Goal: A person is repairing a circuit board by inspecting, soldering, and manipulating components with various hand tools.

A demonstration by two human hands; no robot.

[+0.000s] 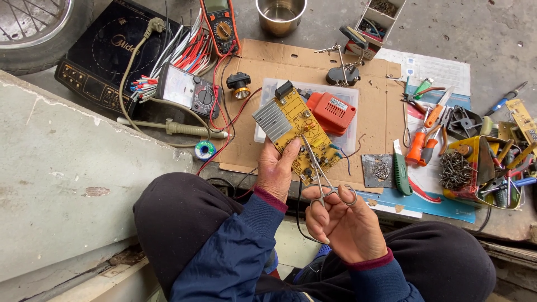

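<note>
My left hand (275, 170) holds a yellow circuit board (299, 131) with a ribbed silver heat sink (271, 118) at its upper left. My right hand (344, 223) grips a pair of slim metal forceps (320, 173) by the ring handles, and their tips rest on the board's middle. Both hands sit above a sheet of brown cardboard (369, 120) on the ground, just in front of my knees.
Around the cardboard lie a red plastic part (331, 112) on a clear tray, two multimeters (190, 89) (221, 23), a black induction cooker (106, 53), a steel cup (281, 14), orange-handled pliers (420, 142), a green knife (400, 173) and a yellow bin of screws (461, 170).
</note>
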